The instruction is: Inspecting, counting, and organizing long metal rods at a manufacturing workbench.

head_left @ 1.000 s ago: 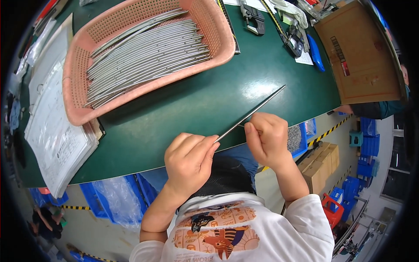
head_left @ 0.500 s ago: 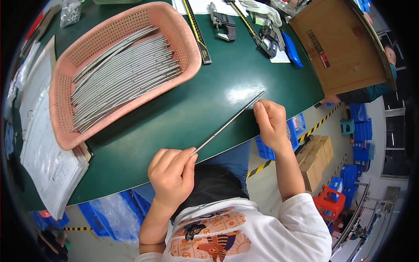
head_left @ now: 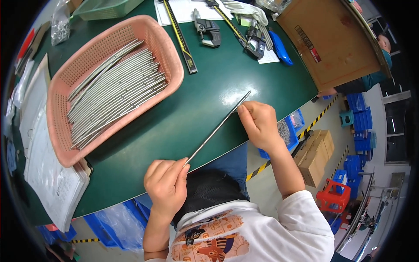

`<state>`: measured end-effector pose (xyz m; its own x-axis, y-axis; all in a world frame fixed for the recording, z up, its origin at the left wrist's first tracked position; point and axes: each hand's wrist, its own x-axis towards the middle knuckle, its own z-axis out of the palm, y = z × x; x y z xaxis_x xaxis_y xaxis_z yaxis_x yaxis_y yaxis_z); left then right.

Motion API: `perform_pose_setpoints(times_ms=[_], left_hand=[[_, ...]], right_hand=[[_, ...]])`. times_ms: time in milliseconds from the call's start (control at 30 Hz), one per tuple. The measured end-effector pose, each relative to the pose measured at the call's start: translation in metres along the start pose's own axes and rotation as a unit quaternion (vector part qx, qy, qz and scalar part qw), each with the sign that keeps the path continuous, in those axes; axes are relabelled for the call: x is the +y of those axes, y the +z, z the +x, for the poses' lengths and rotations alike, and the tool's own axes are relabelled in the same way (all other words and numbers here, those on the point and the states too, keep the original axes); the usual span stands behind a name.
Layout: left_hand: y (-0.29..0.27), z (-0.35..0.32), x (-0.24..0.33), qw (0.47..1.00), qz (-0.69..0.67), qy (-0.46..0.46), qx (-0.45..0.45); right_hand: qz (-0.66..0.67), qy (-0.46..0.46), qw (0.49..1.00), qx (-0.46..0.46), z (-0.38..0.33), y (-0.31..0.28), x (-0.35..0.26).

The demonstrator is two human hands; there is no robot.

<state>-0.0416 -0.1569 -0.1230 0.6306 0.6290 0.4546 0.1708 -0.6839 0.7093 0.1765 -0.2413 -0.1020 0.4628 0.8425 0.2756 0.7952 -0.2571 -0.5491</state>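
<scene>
A thin metal rod is held at a slant over the near edge of the green table. My left hand pinches its lower end between thumb and fingers. Close to the upper end, my right hand is closed on the rod, whose tip sticks out past the fingers. To the left stands a pink perforated plastic basket, and many similar metal rods lie side by side in it.
At the back lie a micrometer, a yellow-and-black scale, a caliper and a blue-handled tool. A cardboard box stands at the right, papers at the left. Blue bins sit below the table's edge.
The view has shifted, so the basket and tools appear lower and further left. Both hands still hold the rod, at nearly the same slant.
</scene>
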Motion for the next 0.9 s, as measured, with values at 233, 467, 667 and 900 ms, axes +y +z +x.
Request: perform_pose_setpoints(times_ms=[233, 467, 667, 900], left_hand=[[-0.025, 0.001, 0.006, 0.996, -0.059, -0.067, 0.018], [-0.124, 0.011, 0.0, 0.972, 0.078, -0.127, 0.182], [-0.14, 0.037, -0.045, 0.975, 0.115, -0.123, 0.142], [-0.131, 0.059, -0.068, 0.969, 0.152, -0.15, 0.121]], right_hand=[[0.292, 0.122, 0.949, 0.007, -0.01, -0.007, 0.008], [0.321, 0.115, 0.931, 0.133, -0.007, -0.016, 0.029], [0.331, 0.125, 0.911, 0.211, 0.016, -0.007, 0.037], [0.112, 0.078, 0.979, 0.153, 0.043, -0.011, 0.046]])
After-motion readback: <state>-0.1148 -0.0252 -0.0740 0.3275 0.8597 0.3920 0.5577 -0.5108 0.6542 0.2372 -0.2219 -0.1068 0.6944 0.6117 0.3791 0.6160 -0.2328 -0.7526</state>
